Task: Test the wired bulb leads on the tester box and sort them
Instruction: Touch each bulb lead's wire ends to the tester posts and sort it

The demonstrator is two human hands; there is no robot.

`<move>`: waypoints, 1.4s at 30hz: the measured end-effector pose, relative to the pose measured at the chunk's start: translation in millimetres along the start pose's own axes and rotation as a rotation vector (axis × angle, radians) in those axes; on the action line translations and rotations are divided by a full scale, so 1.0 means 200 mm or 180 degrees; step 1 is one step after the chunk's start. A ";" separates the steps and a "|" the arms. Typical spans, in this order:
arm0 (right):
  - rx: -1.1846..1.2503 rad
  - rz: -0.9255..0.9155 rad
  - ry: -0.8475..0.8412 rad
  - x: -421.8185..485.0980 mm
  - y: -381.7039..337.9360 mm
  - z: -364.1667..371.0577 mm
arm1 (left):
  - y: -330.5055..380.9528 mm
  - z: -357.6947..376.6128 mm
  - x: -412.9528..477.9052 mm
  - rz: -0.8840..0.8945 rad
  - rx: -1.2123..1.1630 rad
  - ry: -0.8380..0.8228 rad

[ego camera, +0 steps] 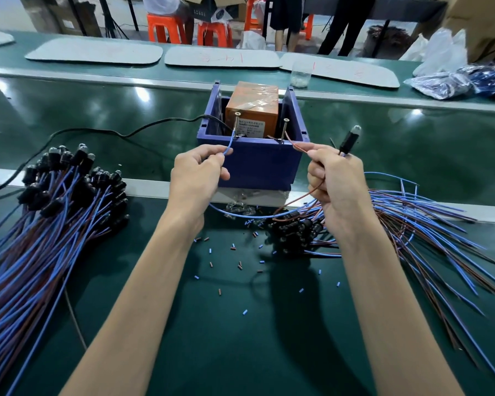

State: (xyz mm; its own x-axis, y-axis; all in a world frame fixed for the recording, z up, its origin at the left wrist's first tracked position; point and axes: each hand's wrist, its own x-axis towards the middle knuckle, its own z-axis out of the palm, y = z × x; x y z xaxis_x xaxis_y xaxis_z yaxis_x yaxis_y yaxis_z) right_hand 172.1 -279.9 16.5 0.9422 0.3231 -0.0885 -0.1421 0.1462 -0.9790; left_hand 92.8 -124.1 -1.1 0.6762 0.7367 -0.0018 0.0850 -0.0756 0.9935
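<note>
Okay, our left hand point(196, 172) pinches a thin light-blue insulated wire lead point(227, 150) between thumb and forefinger, the other fingers curled in below. Just past the fingertips, the wire's bare end reaches the left long metal screw point(236, 124) on the front rim of the dark-blue plastic tester box point(257, 164) and looks to be touching it.

Our right hand point(335, 181) is curled, thumb and forefinger clamped on a thin brown insulated wire lead point(297, 146). Its tip sits at the right metal screw point(284, 130); we cannot tell for sure whether they touch. Above the right knuckles, a clear dome bulb in a black sleeve holder point(350, 137) sticks up tilted, gripped by the same hand.

Inside the box, beyond both sets of fingers, stands an orange tape-wrapped block point(252, 107). The blue wire loops below both wrists.

Left of the left hand lies a big pile of black-capped bulbs with blue and brown wires point(55, 195). Right of and below the right hand lies a second spread pile of the same leads point(412, 218). Short blue and brown insulation snippets point(240, 264) are scattered on the green bench surface point(226, 338) between our forearms. A black power cable point(112, 132) runs left from the box.
</note>
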 end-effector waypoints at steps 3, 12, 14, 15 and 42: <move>-0.0003 -0.0007 0.0005 0.00 0.00 -0.01 | -0.01 0.01 0.00 -0.0016 0.0002 -0.0019; -0.0051 -0.0092 -0.0017 0.02 0.01 -0.01 | 0.00 0.00 0.01 -0.0031 -0.0028 -0.0134; -0.0075 -0.0121 0.0000 0.02 0.02 -0.01 | -0.01 0.00 0.01 -0.0042 -0.0006 -0.0149; -0.0083 -0.0129 0.0002 0.02 0.02 -0.01 | -0.01 0.00 0.01 -0.0049 -0.0011 -0.0152; -0.1299 -0.0075 0.0388 0.06 -0.06 -0.14 | 0.04 -0.03 0.01 0.0006 -0.0135 -0.0136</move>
State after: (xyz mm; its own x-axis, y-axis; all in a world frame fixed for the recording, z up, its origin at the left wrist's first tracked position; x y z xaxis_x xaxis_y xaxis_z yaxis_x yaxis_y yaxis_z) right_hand 192.6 -303.5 22.0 0.9762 0.2075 -0.0624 -0.0115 -0.2379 -0.9712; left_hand 90.0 -120.1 7.9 0.7070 0.7072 -0.0039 0.0531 -0.0477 0.9974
